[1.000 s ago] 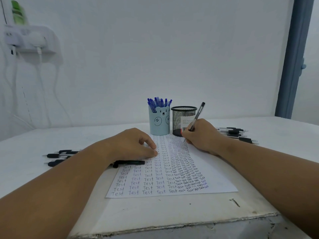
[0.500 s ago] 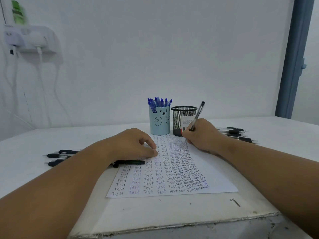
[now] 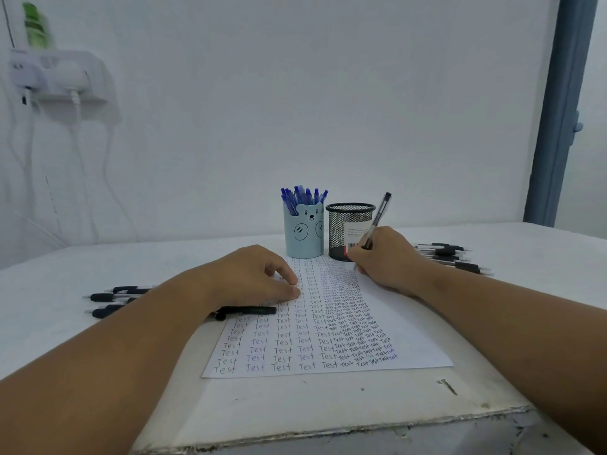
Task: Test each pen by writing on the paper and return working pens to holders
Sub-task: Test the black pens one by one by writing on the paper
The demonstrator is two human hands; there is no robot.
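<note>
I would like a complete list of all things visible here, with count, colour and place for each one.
Sheet of paper: one, white, covered with "Test", table centre.
Bear-face cup: one, light blue, behind paper, holds blue pens.
Mesh holder: one, black, right of cup.
Loose pens, left: several, black, on table.
Loose pens, right: several, black, on table.
Single pen: one, black, under left wrist.
Table: one, white.
Left hand: rests on paper.
Right hand: holds black pen, tip on paper.
</note>
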